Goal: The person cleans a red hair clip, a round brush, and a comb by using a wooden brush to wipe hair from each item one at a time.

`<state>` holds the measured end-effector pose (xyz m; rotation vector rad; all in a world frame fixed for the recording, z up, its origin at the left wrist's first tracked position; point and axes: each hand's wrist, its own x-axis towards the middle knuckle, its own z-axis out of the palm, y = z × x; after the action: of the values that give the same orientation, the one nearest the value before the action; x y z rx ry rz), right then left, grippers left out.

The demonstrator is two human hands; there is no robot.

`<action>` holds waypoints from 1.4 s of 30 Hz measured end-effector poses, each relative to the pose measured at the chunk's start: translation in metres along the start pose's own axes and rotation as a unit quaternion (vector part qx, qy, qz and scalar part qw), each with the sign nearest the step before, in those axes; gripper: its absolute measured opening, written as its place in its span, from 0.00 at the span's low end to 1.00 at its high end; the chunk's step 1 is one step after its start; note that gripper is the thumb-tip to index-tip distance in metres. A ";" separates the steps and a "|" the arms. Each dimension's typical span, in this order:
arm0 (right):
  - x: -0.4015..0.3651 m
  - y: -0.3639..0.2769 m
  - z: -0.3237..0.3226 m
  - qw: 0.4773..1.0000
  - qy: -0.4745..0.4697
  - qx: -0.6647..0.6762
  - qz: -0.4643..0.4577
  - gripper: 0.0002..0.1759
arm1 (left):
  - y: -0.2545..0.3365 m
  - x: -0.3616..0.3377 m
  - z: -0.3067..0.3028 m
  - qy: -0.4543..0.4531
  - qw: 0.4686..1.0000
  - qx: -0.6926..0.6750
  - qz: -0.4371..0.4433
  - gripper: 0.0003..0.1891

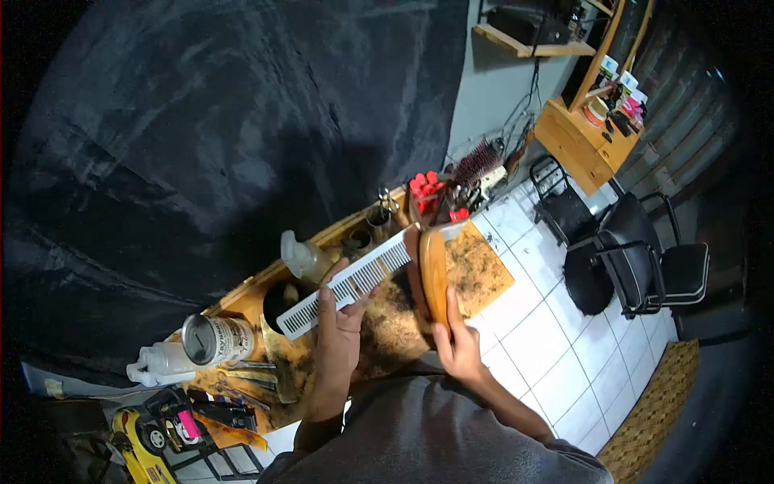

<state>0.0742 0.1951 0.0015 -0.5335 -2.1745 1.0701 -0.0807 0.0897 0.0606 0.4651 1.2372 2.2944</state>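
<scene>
My left hand (345, 323) is closed round a white wide comb (355, 284), which slants up to the right with its teeth showing. In my right hand (461, 347) is a wooden-backed brush (435, 278), its dark bristles facing left toward the comb. The comb's upper end lies right at the bristles in this view. Beneath both hands stretches a wooden table (480, 266) strewn with dark hair clippings.
A tin can (211, 340), a clear spray bottle (305, 256) and a plastic bottle (161, 363) stand on the table's left and back. Hair clippers (226, 413) lie front left. Red-topped items (427, 189) and a round brush (480, 161) sit at the far end. Black chairs (633, 250) stand right.
</scene>
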 end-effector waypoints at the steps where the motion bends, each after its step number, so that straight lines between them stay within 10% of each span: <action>1: 0.001 -0.004 -0.003 1.000 0.000 -0.001 -0.007 0.35 | -0.001 0.004 -0.005 0.005 1.000 0.007 -0.010 0.23; 9: 0.062 -0.028 -0.020 0.998 0.054 -0.025 0.022 0.35 | -0.016 -0.010 0.004 -0.101 0.994 0.028 -0.032 0.25; 13: 0.013 0.004 0.003 0.997 0.007 -0.068 -0.041 0.36 | -0.011 0.006 -0.001 0.005 0.999 -0.030 -0.016 0.23; 22: 0.055 -0.031 -0.010 0.994 0.071 0.009 0.079 0.34 | -0.027 -0.008 -0.003 -0.061 0.997 -0.022 -0.049 0.18; 26: 0.015 -0.002 0.010 0.997 0.000 -0.048 -0.062 0.35 | 0.000 0.019 -0.013 -0.025 1.000 -0.006 -0.006 0.21; 42: 0.015 -0.012 0.009 1.000 0.000 0.017 -0.022 0.36 | 0.010 0.012 0.000 -0.011 0.999 0.012 -0.030 0.24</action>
<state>0.0567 0.1920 0.0126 -0.4679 -2.1541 1.0814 -0.0931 0.0913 0.0696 0.4536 1.2540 2.2208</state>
